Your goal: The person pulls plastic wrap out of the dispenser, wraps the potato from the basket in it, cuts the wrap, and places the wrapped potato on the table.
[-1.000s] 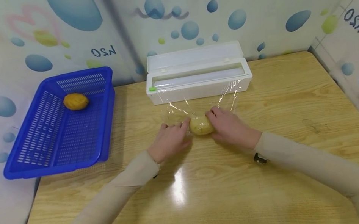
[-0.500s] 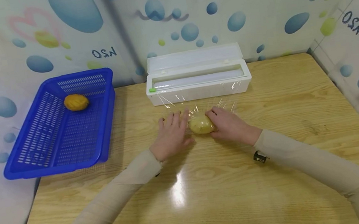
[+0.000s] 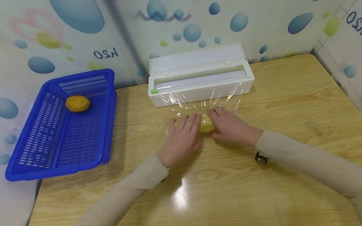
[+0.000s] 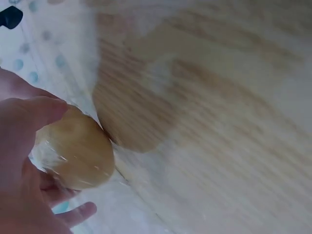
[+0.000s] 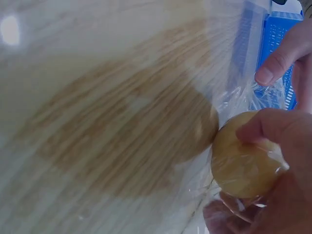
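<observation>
My sleeves, left (image 3: 120,202) and right (image 3: 313,164), extend forward over the wood-grain table (image 3: 283,199). A black device (image 3: 261,157) is fixed at my right wrist, at the cuff.

Between my hands, at the table surface, is one potato (image 3: 207,124) under clear film. My left hand (image 3: 182,138) grips its left end: the thumb bears on one side, fingers on the other, and the little finger stands out, away from the potato. My right hand (image 3: 233,125) holds the right end, thumb and fingers curled round it; wrinkled film bunches beside these fingers in the right wrist view.

To the left, well apart from my hands, is a blue perforated plastic basket (image 3: 77,139).

From the potato, the cling film (image 3: 229,98) runs, creased and glossy, to the front of a white dispenser box (image 3: 156,102). A green slider (image 3: 154,91) is at the left end of its front edge. The film roll (image 3: 200,80) lies inside; the lid (image 3: 195,58) is raised at the rear.

One yellow oblong fruit (image 3: 77,103) lies toward the far end of the basket. Behind everything is a wall covering (image 3: 126,20) with blue and green spots.
</observation>
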`<action>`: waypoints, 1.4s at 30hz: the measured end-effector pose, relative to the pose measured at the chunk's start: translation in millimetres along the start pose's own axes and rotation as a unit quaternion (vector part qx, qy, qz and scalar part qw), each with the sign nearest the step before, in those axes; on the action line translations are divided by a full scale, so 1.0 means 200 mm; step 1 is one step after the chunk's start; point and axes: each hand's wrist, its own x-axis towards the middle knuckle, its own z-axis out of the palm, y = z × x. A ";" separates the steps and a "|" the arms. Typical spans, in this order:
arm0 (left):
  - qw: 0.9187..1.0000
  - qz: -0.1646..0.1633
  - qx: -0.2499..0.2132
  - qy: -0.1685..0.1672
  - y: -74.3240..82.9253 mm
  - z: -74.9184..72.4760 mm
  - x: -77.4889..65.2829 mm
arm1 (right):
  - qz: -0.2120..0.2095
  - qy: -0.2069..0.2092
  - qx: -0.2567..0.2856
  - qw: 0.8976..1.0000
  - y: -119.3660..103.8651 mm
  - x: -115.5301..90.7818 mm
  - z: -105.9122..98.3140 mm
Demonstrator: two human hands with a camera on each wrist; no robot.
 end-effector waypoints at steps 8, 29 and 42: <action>0.997 -0.011 -0.072 -0.008 -0.03 -0.01 0.08 | -0.017 0.049 -0.053 0.997 0.03 0.00 -0.02; 0.966 -0.010 -0.253 -0.059 -0.22 0.03 0.19 | 0.013 0.000 0.040 0.999 0.09 0.08 -0.02; 0.994 0.050 -0.095 -0.009 -0.28 0.08 0.20 | -0.033 0.065 0.043 0.996 0.16 0.13 -0.01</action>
